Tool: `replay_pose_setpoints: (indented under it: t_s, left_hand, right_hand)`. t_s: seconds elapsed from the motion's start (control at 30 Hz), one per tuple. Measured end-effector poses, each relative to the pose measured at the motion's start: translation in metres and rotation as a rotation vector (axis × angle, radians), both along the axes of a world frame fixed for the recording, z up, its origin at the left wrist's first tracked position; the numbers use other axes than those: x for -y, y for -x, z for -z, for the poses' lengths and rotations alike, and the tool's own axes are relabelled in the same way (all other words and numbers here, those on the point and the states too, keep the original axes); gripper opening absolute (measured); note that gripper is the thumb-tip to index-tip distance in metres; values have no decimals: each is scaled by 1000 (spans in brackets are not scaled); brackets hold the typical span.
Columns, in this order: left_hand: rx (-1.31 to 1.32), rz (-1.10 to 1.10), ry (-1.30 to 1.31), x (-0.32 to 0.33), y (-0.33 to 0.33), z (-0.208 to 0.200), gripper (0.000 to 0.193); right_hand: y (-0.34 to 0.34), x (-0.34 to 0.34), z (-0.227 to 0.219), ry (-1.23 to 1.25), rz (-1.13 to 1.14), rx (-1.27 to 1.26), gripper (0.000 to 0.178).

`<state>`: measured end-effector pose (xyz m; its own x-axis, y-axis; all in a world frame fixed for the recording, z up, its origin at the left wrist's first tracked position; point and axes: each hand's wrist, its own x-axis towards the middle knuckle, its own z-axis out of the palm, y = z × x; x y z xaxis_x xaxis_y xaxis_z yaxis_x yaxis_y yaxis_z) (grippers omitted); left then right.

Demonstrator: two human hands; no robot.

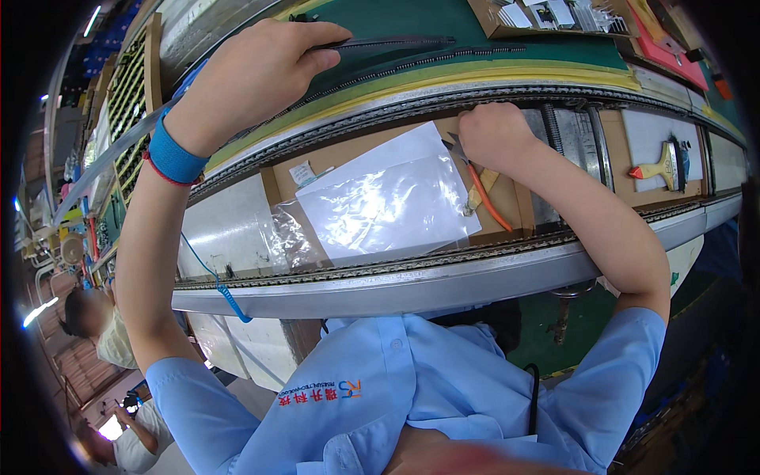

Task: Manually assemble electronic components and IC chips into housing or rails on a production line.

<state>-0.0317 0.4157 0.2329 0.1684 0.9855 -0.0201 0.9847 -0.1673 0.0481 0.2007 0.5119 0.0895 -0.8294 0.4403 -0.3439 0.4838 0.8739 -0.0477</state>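
My left hand (253,79) reaches out over the far side of the line, thumb and forefinger pinching one end of a long thin dark strip (400,41). That strip points right, above a green surface. A second dark toothed strip (443,59) lies on the surface just below it. My right hand (499,138) is curled closed at the far chain rail; its fingertips are hidden, so anything inside it cannot be made out. Orange-handled pliers (492,199) lie just below that hand, in a cardboard tray (518,210). A blue band (176,154) circles my left wrist.
Two chain rails (396,267) run across in front of me. Between them sit a clear plastic bag (380,198) over white paper and a yellow-handled brush (665,166). A cardboard box (546,20) of metal parts stands far right. A blue coiled cord (229,302) hangs at left.
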Motion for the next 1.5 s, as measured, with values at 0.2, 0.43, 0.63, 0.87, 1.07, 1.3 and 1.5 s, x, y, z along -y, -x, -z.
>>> replay_pose_setpoints:
  t_s: [0.2,0.43,0.63,0.87,1.07,1.3,1.5]
  left_hand:
    - [14,-38,34,9,10,0,29]
    - [52,-67,91,21,28,-2,30]
    - [34,-90,107,30,35,-4,30]
    - [33,-88,157,39,44,-10,29]
    - [9,-75,154,40,51,-10,30]
    - [53,-38,157,47,52,-11,30]
    - [122,-43,94,48,53,9,29]
  right_hand:
    - [1,0,0,-7,-15,25,19]
    - [0,0,-2,-12,-8,8,19]
    - [0,1,0,-28,-2,-20,18]
    - [1,2,1,-36,16,6,19]
    - [-1,1,4,-61,-3,-18,19]
    - [-2,0,7,-83,-12,-45,19]
    - [-7,-2,14,-118,-56,-113,20]
